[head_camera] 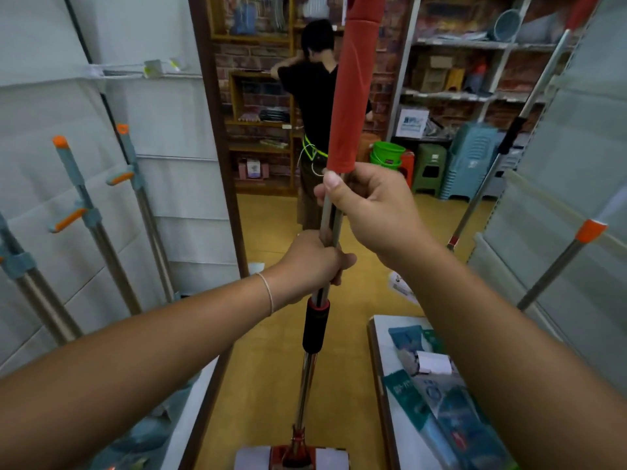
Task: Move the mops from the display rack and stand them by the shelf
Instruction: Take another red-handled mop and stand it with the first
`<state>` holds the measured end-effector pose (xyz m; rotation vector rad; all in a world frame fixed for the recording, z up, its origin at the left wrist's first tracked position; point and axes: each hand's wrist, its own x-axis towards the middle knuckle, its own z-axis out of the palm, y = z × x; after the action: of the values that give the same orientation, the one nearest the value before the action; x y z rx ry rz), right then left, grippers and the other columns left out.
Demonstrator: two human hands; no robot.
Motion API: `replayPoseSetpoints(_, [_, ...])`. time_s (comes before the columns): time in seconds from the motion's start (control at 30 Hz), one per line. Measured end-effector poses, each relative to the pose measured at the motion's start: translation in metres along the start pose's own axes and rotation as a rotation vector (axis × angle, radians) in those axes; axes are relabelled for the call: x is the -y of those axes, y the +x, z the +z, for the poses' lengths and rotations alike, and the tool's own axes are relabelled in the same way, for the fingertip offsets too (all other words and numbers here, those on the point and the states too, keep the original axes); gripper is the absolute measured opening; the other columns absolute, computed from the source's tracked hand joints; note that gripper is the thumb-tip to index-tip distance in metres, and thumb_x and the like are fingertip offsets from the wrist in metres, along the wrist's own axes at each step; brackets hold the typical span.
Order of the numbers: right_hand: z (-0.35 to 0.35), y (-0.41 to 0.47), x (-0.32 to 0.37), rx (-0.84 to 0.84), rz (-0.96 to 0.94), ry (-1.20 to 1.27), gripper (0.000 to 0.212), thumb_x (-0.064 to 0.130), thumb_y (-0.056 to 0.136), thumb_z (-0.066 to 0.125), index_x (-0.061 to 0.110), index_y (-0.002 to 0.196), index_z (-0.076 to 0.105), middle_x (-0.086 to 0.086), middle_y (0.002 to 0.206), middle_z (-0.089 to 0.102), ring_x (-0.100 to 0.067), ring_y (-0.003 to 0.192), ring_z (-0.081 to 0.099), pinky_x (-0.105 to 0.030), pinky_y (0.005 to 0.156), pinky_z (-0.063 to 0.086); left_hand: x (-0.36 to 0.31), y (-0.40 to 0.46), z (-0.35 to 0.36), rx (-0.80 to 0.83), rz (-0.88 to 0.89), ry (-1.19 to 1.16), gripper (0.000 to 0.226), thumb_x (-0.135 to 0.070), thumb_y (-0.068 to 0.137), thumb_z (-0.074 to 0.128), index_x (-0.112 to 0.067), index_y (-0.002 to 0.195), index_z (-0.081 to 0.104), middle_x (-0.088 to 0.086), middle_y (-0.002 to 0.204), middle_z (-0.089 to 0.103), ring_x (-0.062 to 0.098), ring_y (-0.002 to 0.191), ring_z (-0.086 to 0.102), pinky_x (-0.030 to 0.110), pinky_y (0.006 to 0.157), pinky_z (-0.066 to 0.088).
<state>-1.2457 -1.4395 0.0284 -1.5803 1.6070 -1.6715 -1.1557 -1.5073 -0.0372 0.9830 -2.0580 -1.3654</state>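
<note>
Mop (310, 334) head and handle-top cropped

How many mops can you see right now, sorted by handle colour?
Red-grip mops: 2, one held by both hands, one leaning at right
Grey mops with orange caps: 3 at left
Orange-collared pole at right: 1
Total: 6

At twelve o'clock I see a person in a black shirt (314, 93), back to me, at a brown wooden shelf (259, 106). At one o'clock sit green plastic buckets (386, 154), a green plastic stool (430, 167) and a blue plastic crate (470, 157). At five o'clock lie flat blue and green packets (437, 391).
</note>
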Motion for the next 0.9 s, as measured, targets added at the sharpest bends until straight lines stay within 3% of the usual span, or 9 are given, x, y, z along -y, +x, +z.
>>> replayPoseSetpoints(0.13, [-0.013,0.034,-0.018,-0.027,0.051,-0.011,0.007,0.021,0.099,0.057,0.020,0.101,0.064,-0.002,0.098,0.074,-0.013,0.098,0.070,-0.027,0.085,0.057,-0.001,0.051,0.008,-0.008,0.050,-0.024,0.016,-0.019,0.084,0.066,-0.008,0.075,0.058,0.009,0.063,0.060,0.019,0.060,0.061,0.044,0.071,0.054])
replayPoseSetpoints(0.3, [-0.023,0.080,-0.048,-0.059,0.096,-0.094,0.012,0.022,0.098,0.059,0.015,0.102,0.067,-0.002,0.098,0.074,-0.012,0.096,0.070,-0.032,0.089,0.057,0.007,0.117,0.013,0.036,0.097,-0.036,0.016,-0.020,0.082,0.067,-0.010,0.077,0.056,0.008,0.065,0.057,0.015,0.055,0.060,0.040,0.069,0.053])
replayPoseSetpoints(0.43, [-0.028,0.129,-0.077,-0.110,0.109,-0.171,0.010,0.022,0.097,0.062,0.018,0.093,0.069,-0.019,0.098,0.074,-0.036,0.095,0.070,-0.054,0.085,0.057,0.013,0.184,0.014,0.077,0.120,-0.044,0.020,-0.018,0.083,0.068,-0.009,0.076,0.052,0.009,0.065,0.056,0.014,0.051,0.059,0.035,0.064,0.052])
replayPoseSetpoints(0.57, [-0.034,0.189,-0.095,-0.165,0.115,-0.182,0.007,0.022,0.094,0.065,0.021,0.089,0.070,-0.029,0.101,0.070,-0.045,0.099,0.065,-0.060,0.084,0.054,0.005,0.254,0.004,0.140,0.133,-0.009,0.021,-0.022,0.084,0.069,-0.009,0.077,0.055,0.007,0.065,0.063,0.012,0.054,0.061,0.031,0.066,0.049])
replayPoseSetpoints(0.7, [-0.043,0.248,-0.112,-0.256,0.148,-0.193,0.014,0.027,0.091,0.070,0.014,0.094,0.074,-0.018,0.094,0.073,-0.034,0.090,0.070,-0.057,0.087,0.054,-0.011,0.318,-0.005,0.223,0.173,-0.013,0.021,-0.024,0.086,0.069,-0.009,0.083,0.054,0.008,0.071,0.063,0.013,0.059,0.063,0.030,0.065,0.048])
replayPoseSetpoints(0.8, [-0.051,0.282,-0.126,-0.315,0.142,-0.206,0.017,0.029,0.090,0.071,0.013,0.088,0.073,-0.009,0.080,0.063,-0.023,0.075,0.057,-0.050,0.077,0.054,-0.019,0.358,-0.008,0.259,0.247,-0.006,0.023,-0.027,0.088,0.067,-0.007,0.082,0.056,0.008,0.068,0.064,0.012,0.057,0.063,0.030,0.065,0.049])
replayPoseSetpoints(0.9, [-0.061,0.306,-0.139,-0.351,0.161,-0.238,0.020,0.028,0.091,0.069,0.013,0.079,0.070,-0.008,0.073,0.053,-0.020,0.070,0.049,-0.040,0.068,0.045,-0.024,0.389,-0.003,0.314,0.280,-0.036,0.029,-0.032,0.091,0.063,-0.007,0.078,0.056,0.006,0.060,0.062,0.008,0.052,0.060,0.026,0.059,0.047])
